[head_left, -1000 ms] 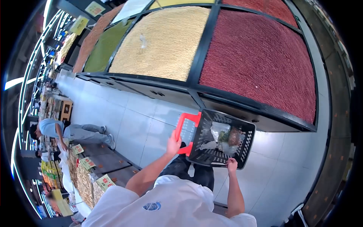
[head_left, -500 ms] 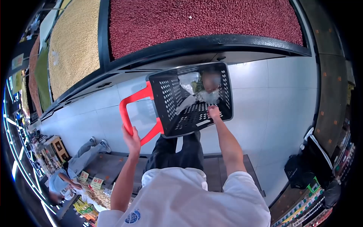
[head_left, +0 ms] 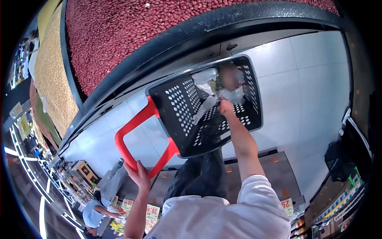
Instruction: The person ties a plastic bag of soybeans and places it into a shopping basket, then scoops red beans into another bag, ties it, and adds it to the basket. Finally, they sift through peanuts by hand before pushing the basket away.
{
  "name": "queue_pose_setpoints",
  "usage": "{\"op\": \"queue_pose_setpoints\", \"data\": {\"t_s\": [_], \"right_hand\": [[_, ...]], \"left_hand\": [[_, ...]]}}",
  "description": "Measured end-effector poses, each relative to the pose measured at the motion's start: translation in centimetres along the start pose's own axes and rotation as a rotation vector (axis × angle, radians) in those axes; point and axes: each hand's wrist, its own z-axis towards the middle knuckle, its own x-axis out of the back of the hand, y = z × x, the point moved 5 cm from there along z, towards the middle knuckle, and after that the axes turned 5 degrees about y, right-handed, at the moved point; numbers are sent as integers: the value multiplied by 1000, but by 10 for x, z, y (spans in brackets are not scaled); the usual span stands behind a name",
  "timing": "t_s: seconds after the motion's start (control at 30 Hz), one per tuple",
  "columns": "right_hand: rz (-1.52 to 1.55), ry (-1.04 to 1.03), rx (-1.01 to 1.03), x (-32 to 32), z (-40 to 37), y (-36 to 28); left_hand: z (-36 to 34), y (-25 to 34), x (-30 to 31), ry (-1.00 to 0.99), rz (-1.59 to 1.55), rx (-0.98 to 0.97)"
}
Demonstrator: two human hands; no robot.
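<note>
My left hand point(head_left: 138, 175) is wrapped round the red handle point(head_left: 121, 137) of a black shopping basket point(head_left: 169, 119) with a perforated wall. The basket hangs tilted in front of my legs, its open side facing me. Inside it, my right hand point(head_left: 225, 106) is closed at the edge of a clear plastic bag point(head_left: 231, 95), gripping it. Next to that bag lie another clear bag point(head_left: 205, 79) with something green and a round brownish item point(head_left: 230, 75), which is blurred. A crumpled whitish strip of plastic point(head_left: 205, 109) rests left of my right hand.
A large bin of dark red beans point(head_left: 119, 36) with a thick black rim point(head_left: 191, 36) stands just beyond the basket. Pale beans point(head_left: 53, 71) fill the bin to its left. A person point(head_left: 97, 211) is at lower left; a black bag-like object point(head_left: 338, 159) stands at right.
My right hand has reached deeper into the basket, up to the plastic bag. The view has turned and come closer to the red beans; my left hand keeps the handle.
</note>
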Motion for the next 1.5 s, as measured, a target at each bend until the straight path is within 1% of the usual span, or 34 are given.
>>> {"op": "queue_pose_setpoints", "data": {"t_s": [0.07, 0.1, 0.13, 0.17, 0.2, 0.23, 0.27, 0.33, 0.4, 0.43, 0.47, 0.53, 0.6, 0.67, 0.73, 0.77, 0.8, 0.83, 0.87, 0.93, 0.97, 1.0, 1.03, 1.07, 1.13, 1.17, 1.2, 1.23, 1.27, 1.3, 1.33, 1.37, 1.47, 1.5], "right_hand": [[-217, -148, 203, -39, -2, -24], [-228, -228, 247, -44, -15, -43], [-206, -210, 286, -72, -14, -51], [-159, -257, 266, -107, -10, -54], [-39, -349, 182, -113, -20, -67], [-35, -420, 178, -114, -32, -79], [218, -215, -5, -172, -20, -61], [240, -110, -92, -148, -48, -67], [283, -37, -176, -149, -62, -64], [332, -61, -191, -125, -78, -69], [345, -18, -147, -148, -72, -53], [417, 58, -118, -124, -86, -50], [519, 112, -153, -103, -92, -45], [719, 239, -141, -102, -76, -29], [959, 252, -76, -23, -96, -57], [1074, 275, -95, 26, -117, -84], [1115, 412, -46, 61, -125, -97], [1141, 472, -40, 102, -145, -118], [1240, 564, 53, 140, -164, -138], [1167, 665, 167, 227, -231, -205], [1186, 716, 265, 261, -266, -236], [1168, 761, 329, 293, -297, -259], [1125, 822, 340, 320, -331, -272], [1103, 851, 395, 337, -348, -301], [1090, 924, 491, 360, -372, -327], [1143, 935, 545, 368, -378, -343], [1189, 944, 583, 374, -382, -359], [1218, 940, 590, 378, -383, -377], [1258, 958, 601, 381, -381, -395], [1236, 860, 666, 383, -373, -414], [1226, 859, 675, 385, -367, -434], [1215, 856, 681, 387, -361, -452], [1162, 868, 683, 395, -347, -483], [1157, 857, 695, 396, -343, -496]], "left_hand": [[1, -2, -3, -13, -3, -12], [1, -5, -3, -26, -33, -6], [1, -2, -5, -34, -23, -6], [0, 5, -8, -39, -14, -7], [-1, 10, -12, -42, -8, -10], [-2, 11, -15, -42, -26, -18], [-1, 12, -17, -61, -6, -45], [-4, 17, -24, -97, -18, -44], [-2, 20, -29, -124, -49, -23], [-1, 20, -32, -131, -77, -3], [-1, 20, -34, -132, -111, 13], [-1, 16, -38, -209, -211, 136], [-6, 15, -49, -245, -408, 122], [-12, 21, -54, -315, -396, 159], [-26, 21, -72, -336, -400, 96], [-31, 23, -77, -373, -462, 119], [-35, 27, -84, -417, -524, 138], [-39, 31, -90, -494, -564, 206], [-42, 29, -96, -595, -493, 182], [-38, 29, -99, -756, -352, 121], [-26, 32, -100, -769, -445, -38], [-14, 39, -95, -839, -445, 34], [8, 61, -81, -898, -566, 146], [42, 69, -68, -865, -581, 107], [136, 78, -27, -496, -592, -110], [187, 94, 13, -226, -455, -290], [242, 94, 44, -7, -470, -304], [295, 85, 78, 49, -458, -136], [332, 99, 123, 320, -377, -246], [378, 85, 152, 511, -318, -267], [402, 97, 188, 699, -153, -341], [430, 99, 211, 756, 2, -313], [502, 82, 219, 645, -11, -220], [524, 73, 211, 398, -300, 14]]}}
